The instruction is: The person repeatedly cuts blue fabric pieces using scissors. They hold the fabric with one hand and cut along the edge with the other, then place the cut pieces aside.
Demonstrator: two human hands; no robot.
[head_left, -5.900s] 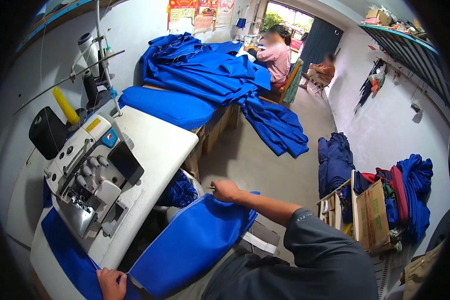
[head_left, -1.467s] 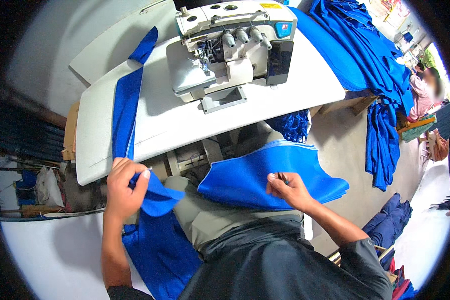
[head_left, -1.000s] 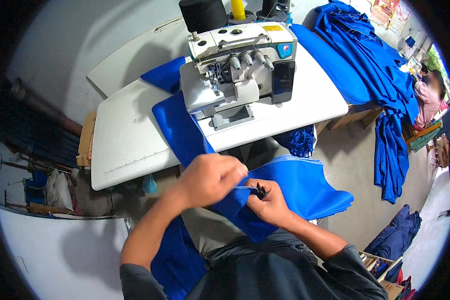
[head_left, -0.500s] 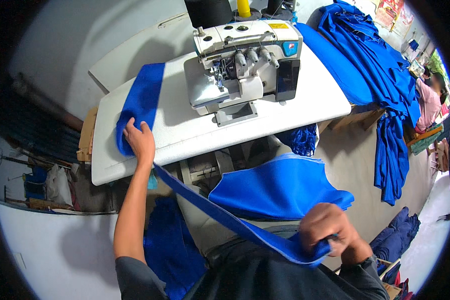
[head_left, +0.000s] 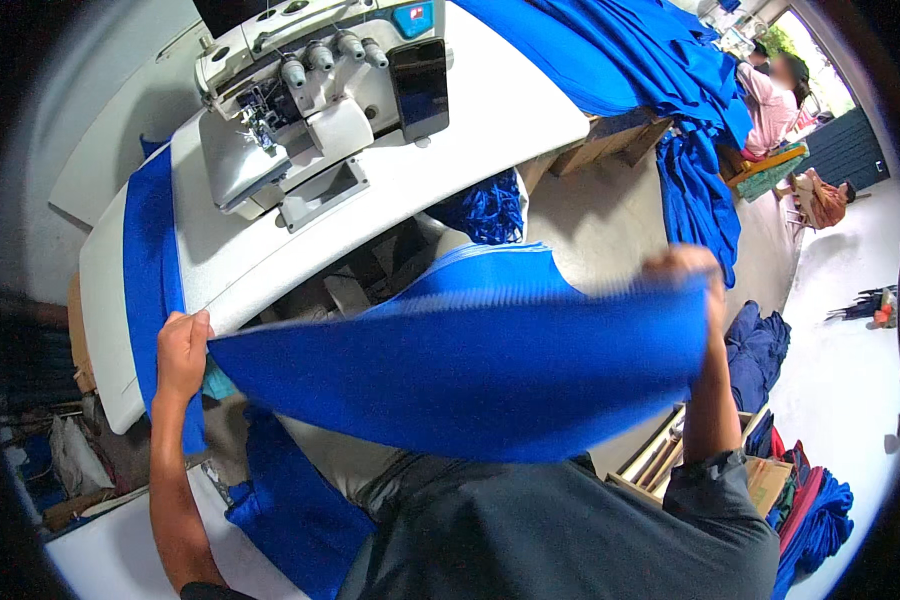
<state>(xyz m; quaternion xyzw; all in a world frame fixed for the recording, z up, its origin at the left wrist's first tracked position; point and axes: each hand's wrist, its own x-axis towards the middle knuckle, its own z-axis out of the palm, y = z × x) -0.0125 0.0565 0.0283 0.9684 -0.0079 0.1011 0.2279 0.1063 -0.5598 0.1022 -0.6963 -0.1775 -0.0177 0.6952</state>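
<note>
A piece of blue fabric (head_left: 470, 375) is stretched between my hands in front of my body, its upper edge taut and its lower edge sagging. My left hand (head_left: 182, 352), closed, pinches its left end beside the table's front edge. At the far right my right hand (head_left: 682, 270), blurred by motion, is closed on its other end. A blue fabric strip (head_left: 152, 245) lies over the left of the white sewing table (head_left: 450, 150) and hangs past its edge near my left hand. Behind the stretched piece, a stack of blue fabric (head_left: 485, 268) is partly hidden.
An overlock sewing machine (head_left: 340, 125) stands on the table, a dark phone (head_left: 419, 90) leaning on it. Blue cloth (head_left: 610, 55) is heaped at the back right. More blue fabric (head_left: 295, 505) hangs at lower left. Another person (head_left: 770, 105) sits far right.
My right hand has risen and moved outward, opening the narrow band into a wide stretched piece. My left hand has come off the tabletop to the front edge. The view has swung right.
</note>
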